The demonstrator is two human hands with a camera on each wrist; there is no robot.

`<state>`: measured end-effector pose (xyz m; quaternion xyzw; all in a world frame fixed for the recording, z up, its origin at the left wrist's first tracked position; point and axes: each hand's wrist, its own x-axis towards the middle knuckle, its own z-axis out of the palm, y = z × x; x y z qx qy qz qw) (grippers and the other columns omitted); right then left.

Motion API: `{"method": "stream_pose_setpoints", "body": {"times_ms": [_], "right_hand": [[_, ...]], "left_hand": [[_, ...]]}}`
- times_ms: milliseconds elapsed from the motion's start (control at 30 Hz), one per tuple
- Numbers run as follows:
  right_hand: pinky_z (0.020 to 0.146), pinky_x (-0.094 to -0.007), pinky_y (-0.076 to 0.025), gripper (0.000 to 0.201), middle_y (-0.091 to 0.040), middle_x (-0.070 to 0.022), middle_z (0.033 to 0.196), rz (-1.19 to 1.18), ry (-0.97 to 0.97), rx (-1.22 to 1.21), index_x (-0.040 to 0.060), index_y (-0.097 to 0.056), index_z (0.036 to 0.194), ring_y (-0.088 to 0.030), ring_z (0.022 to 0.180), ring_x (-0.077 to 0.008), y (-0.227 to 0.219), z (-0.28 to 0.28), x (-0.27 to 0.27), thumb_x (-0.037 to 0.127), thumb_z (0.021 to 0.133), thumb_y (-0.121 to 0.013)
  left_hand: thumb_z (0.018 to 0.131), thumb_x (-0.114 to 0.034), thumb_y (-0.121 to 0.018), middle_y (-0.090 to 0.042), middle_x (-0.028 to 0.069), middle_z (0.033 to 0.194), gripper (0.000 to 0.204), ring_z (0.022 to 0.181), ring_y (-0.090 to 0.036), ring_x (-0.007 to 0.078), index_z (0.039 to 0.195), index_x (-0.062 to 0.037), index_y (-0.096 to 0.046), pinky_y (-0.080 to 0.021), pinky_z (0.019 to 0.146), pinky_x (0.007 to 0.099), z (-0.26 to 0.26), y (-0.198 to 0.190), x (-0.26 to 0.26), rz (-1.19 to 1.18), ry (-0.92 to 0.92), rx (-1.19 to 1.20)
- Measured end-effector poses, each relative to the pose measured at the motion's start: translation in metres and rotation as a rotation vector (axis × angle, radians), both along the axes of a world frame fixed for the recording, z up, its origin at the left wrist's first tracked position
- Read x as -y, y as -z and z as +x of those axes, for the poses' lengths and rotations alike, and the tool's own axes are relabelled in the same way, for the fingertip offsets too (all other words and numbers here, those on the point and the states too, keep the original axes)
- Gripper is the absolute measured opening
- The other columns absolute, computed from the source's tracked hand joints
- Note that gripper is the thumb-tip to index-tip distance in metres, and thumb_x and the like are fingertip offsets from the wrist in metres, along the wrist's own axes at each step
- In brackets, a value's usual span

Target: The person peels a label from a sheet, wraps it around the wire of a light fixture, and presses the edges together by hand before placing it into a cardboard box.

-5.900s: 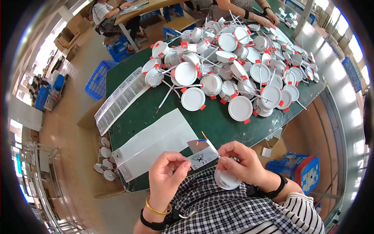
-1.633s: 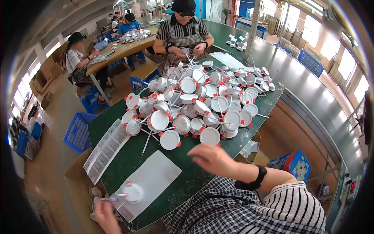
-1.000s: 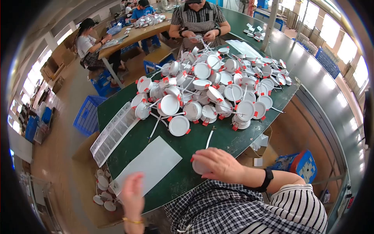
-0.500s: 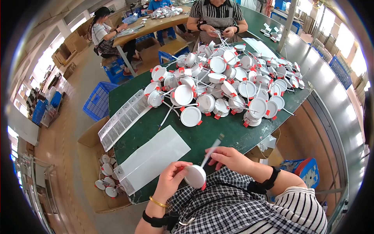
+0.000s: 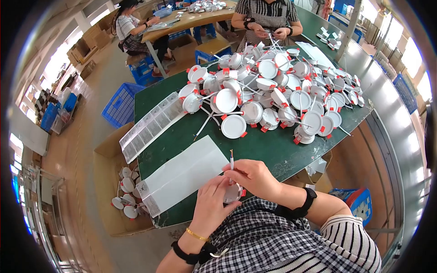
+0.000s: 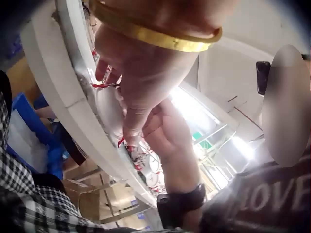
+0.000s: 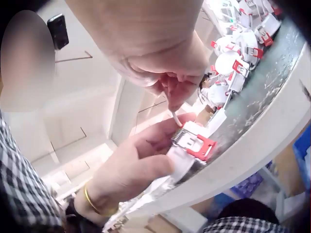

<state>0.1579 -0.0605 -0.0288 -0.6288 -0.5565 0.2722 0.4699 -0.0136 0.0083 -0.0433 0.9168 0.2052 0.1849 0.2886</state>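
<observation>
My left hand (image 5: pixel 211 200) holds a round white downlight (image 5: pixel 233 194) low in front of the apron. With thumb and fingers my right hand (image 5: pixel 253 177) pinches the white cable (image 5: pixel 231 164) close above the lamp; its bare wire ends point up. In the right wrist view the left hand (image 7: pixel 129 162) grips the lamp's rim, and a spring clip (image 7: pixel 192 143) with a red tip shows on its side. The left wrist view has both hands close together, mostly covering the lamp. A white sheet (image 5: pixel 182 175) with a printed label at one end lies beside the hands.
A heap of downlights (image 5: pixel 268 98) covers the back of the green table (image 5: pixel 159 154). A strip of printed labels (image 5: pixel 152 127) lies at its left edge. Below stands a carton (image 5: pixel 107 182) with several lamps. Another person (image 5: pixel 268 22) works across the heap.
Earlier the hands held a lamp with a label at its cable; the left hand then carried a lamp leftward. The right hand brought another, now in the left hand, and has taken hold of its cable.
</observation>
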Motion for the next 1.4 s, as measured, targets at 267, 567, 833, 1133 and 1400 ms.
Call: {"method": "stream_pose_setpoints", "body": {"times_ms": [267, 567, 833, 1133, 1400], "right_hand": [[0.065, -0.0328, -0.054, 0.035, -0.064, -0.0114, 0.090, 0.418, -0.351, 0.440, -0.0011, -0.062, 0.106, -0.064, 0.077, -0.0267, -0.012, -0.011, -0.011, 0.002, 0.072, -0.067], [0.070, -0.0341, -0.051, 0.023, -0.063, -0.0156, 0.091, 0.259, -0.301, 0.125, -0.0023, -0.063, 0.106, -0.062, 0.077, -0.0294, -0.015, 0.001, -0.027, 0.012, 0.088, -0.061], [0.058, -0.0228, -0.043, 0.041, -0.062, -0.0026, 0.076, -0.048, 0.059, -0.153, -0.0002, -0.066, 0.091, -0.055, 0.068, -0.0091, -0.026, 0.045, -0.029, 0.029, 0.101, -0.038], [0.065, -0.0285, -0.047, 0.012, -0.064, -0.0089, 0.080, 0.320, 0.247, 0.217, 0.0009, -0.066, 0.096, -0.060, 0.071, -0.0183, -0.049, 0.036, -0.023, 0.008, 0.091, -0.057], [0.092, -0.0413, -0.046, 0.053, -0.057, -0.0128, 0.119, 0.548, -0.163, 0.557, 0.0092, -0.053, 0.128, -0.053, 0.113, -0.0308, -0.107, -0.013, -0.041, 0.012, 0.079, -0.072]], "left_hand": [[0.069, -0.032, -0.078, -0.061, 0.0080, 0.108, 0.047, 0.108, -0.054, 0.0255, 0.105, -0.0070, -0.061, -0.039, 0.090, 0.0392, 0.000, 0.020, -0.012, -0.084, -0.001, -0.100], [0.074, -0.033, -0.075, -0.059, 0.0078, 0.117, 0.050, 0.110, -0.054, 0.0260, 0.115, -0.0089, -0.059, -0.039, 0.093, 0.0400, -0.001, 0.019, 0.000, 0.027, -0.043, 0.023], [0.083, -0.011, -0.066, -0.062, 0.0107, 0.101, 0.008, 0.097, -0.059, 0.0274, 0.086, -0.0040, -0.064, -0.046, 0.087, 0.0369, -0.098, -0.009, -0.090, 0.189, -0.542, 0.197], [0.080, 0.001, -0.065, -0.063, 0.0018, 0.082, 0.026, 0.074, -0.057, 0.0082, 0.105, -0.0006, -0.062, -0.047, 0.067, 0.0224, -0.175, 0.022, -0.149, -0.547, -0.666, 0.260], [0.076, 0.002, -0.066, -0.060, 0.0032, 0.089, 0.018, 0.083, -0.058, 0.0129, 0.093, -0.0036, -0.063, -0.047, 0.072, 0.0261, -0.174, -0.126, -0.078, -0.291, -0.554, 0.485]]}}
